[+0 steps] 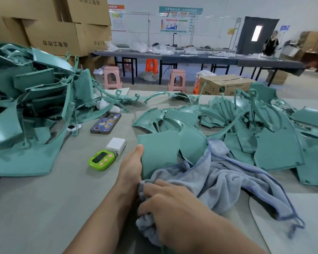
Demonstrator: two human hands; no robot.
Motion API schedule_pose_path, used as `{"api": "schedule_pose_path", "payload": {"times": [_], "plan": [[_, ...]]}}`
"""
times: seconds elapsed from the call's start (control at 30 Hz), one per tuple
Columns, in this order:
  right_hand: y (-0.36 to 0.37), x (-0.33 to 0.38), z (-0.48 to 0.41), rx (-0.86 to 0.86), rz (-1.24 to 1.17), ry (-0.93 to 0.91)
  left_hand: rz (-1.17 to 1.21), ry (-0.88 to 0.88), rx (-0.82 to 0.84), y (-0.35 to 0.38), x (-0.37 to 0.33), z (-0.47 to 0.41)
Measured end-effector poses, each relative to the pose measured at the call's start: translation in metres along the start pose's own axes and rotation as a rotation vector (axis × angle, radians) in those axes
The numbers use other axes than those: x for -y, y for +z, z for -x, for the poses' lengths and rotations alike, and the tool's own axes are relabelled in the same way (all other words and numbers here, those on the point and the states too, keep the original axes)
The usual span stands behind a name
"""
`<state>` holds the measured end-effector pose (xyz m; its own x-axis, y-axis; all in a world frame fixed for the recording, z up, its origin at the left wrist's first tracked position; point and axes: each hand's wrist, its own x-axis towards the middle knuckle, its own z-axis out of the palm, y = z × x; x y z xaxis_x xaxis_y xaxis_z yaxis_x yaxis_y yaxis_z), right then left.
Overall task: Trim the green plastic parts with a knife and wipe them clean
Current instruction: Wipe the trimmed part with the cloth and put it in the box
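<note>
Head view: our left hand (131, 167) holds the flat green plastic panel (159, 153) by its left edge, thumb on its face, propping it so our right hand (165, 204), clutching the bunched grey-blue towelling cloth (228, 176), can rub its lower edge. The grey table (44, 208) gives room at left, with heaps of green plastic parts (35, 99) beyond.

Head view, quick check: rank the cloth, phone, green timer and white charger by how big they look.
1. cloth: by far the largest.
2. phone and green timer: these look about alike. The timer lies nearer the camera, so I won't rank them.
3. white charger: the smallest.
</note>
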<state>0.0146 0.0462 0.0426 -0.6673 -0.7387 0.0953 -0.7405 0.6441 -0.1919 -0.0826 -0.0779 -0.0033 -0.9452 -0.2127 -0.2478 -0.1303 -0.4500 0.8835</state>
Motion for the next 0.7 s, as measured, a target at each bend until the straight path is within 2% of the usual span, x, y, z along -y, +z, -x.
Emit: {"api": "schedule_pose_path", "payload": {"times": [0.13, 0.23, 0.37, 0.43, 0.5, 0.57, 0.63, 0.7], "plan": [[0.001, 0.003, 0.011, 0.013, -0.099, 0.068, 0.104, -0.014, 0.018, -0.002, -0.003, -0.003], [0.002, 0.006, 0.015, 0.074, -0.118, 0.069, 0.132, 0.04, 0.011, -0.004, -0.002, -0.007], [-0.012, -0.012, 0.024, 0.107, -0.429, 0.185, 0.144, 0.127, -0.04, -0.003, 0.0, -0.011], [-0.024, -0.026, 0.029, -0.148, -0.6, 0.229, 0.109, 0.187, -0.074, -0.005, -0.001, -0.013], [-0.034, -0.046, 0.033, -0.581, -0.848, 0.391, 0.082, 0.214, -0.146, -0.01, -0.006, -0.018], [-0.038, -0.067, 0.03, -0.891, -1.016, 0.579, 0.069, 0.2, -0.242, -0.013, -0.009, -0.022], [-0.035, -0.079, 0.022, -1.017, -1.184, 0.74, 0.09, 0.124, -0.257, -0.01, -0.009, -0.02], [-0.03, -0.083, 0.011, -1.027, -1.36, 0.823, 0.046, -0.002, -0.188, -0.004, -0.006, -0.014]]}}
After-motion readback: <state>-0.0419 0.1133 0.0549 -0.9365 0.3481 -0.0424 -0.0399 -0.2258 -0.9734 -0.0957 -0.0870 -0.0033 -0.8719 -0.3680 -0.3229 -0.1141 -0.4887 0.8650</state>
